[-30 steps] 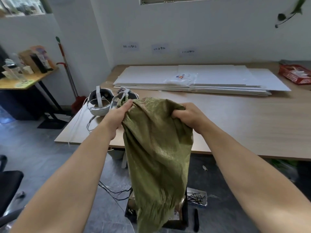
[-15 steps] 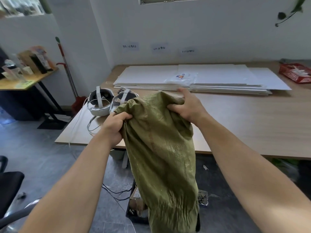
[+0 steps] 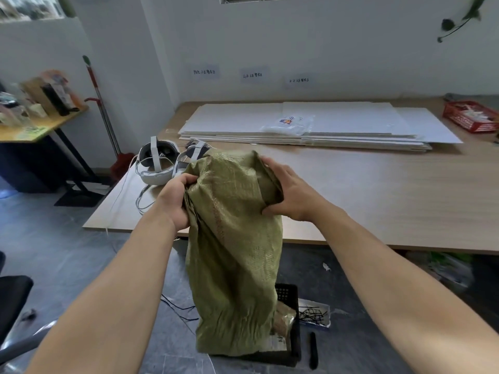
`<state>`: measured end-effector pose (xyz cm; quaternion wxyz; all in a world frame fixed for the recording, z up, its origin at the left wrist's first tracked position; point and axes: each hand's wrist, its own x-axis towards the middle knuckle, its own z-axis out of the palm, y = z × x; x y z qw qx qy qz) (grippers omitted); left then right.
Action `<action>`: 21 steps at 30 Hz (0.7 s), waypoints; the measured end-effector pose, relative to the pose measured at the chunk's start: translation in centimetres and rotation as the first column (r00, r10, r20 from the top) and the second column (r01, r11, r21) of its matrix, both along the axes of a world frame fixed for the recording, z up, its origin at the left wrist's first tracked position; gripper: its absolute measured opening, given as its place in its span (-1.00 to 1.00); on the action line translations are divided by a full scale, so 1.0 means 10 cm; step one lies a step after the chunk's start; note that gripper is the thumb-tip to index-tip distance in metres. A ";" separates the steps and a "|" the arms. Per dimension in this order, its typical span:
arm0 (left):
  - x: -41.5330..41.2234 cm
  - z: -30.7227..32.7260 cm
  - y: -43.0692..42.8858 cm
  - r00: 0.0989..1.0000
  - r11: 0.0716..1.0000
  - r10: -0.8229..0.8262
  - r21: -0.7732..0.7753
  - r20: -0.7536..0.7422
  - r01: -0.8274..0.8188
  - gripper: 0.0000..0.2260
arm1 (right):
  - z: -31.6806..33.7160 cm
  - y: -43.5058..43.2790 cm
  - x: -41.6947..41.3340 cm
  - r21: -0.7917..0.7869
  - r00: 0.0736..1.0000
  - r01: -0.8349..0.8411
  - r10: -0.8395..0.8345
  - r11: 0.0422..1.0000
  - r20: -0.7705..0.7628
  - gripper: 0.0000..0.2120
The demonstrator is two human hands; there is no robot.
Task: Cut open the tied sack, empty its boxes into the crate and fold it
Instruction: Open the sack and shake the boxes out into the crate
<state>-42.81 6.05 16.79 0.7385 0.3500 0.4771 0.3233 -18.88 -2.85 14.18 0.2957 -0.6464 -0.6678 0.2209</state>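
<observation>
The green woven sack [image 3: 235, 238] hangs at the centre of the view, gripped at its top by both hands in front of the near edge of the wooden table [image 3: 378, 201]. The left hand [image 3: 175, 203] is clenched around a bunched fistful of cloth at the sack's 9 o'clock side. The right hand [image 3: 290, 193] is spread wider, its fingers curled over the top corner at 2 o'clock and its thumb pressing the fabric below. The sack looks limp and slack; its lower end drapes over the black crate [image 3: 290, 346] on the floor at 6 o'clock and hides most of it. A brown box [image 3: 283, 318] shows inside the crate at the sack's right edge.

Beyond the sack's top, at 11 o'clock, two white headsets [image 3: 156, 166] sit near the table's left corner, just behind the left hand, with cables trailing toward the table edge. A stack of white boards [image 3: 310, 125] fills the far side of the table at 12 to 1 o'clock, and a red basket [image 3: 469, 116] sits at 2 o'clock. The wide stretch of tabletop to the right of the right hand, at 3 o'clock, is bare wood. On the floor at 5 o'clock, a small tray of black ties [image 3: 314, 315] and a dark pen-like tool [image 3: 313, 349] lie just beside the crate. A black chair [image 3: 10, 300] intrudes at 8 o'clock.
</observation>
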 end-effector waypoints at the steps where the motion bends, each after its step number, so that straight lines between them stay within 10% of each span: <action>1: -0.01 0.01 0.00 0.999 1.000 -0.030 0.000 -0.018 0.030 -0.74 | 0.00 0.00 -0.01 0.012 1.000 0.010 -0.009 1.000 -0.026 -0.08; 8: -0.10 0.09 0.04 0.982 0.993 -0.066 0.084 -0.176 0.082 -0.63 | 0.06 -0.05 0.00 -0.108 0.817 0.091 -0.136 0.990 -0.561 -0.55; 11: -0.13 -0.01 0.04 0.987 0.948 -0.032 0.307 -0.160 0.080 0.10 | 0.05 -0.02 0.02 -0.158 0.698 0.146 -0.215 0.977 -0.682 -0.59; 14: -0.15 -0.06 -0.01 0.967 0.866 -0.181 0.438 -0.178 0.243 0.42 | 0.02 0.06 0.05 -0.233 0.584 0.197 -0.305 0.952 -0.752 -0.54; 21: -0.04 -0.07 -0.15 0.914 0.796 -0.279 0.461 -0.295 0.391 -0.50 | 0.09 0.09 0.00 -0.225 0.639 0.386 -0.435 0.895 -0.634 -0.55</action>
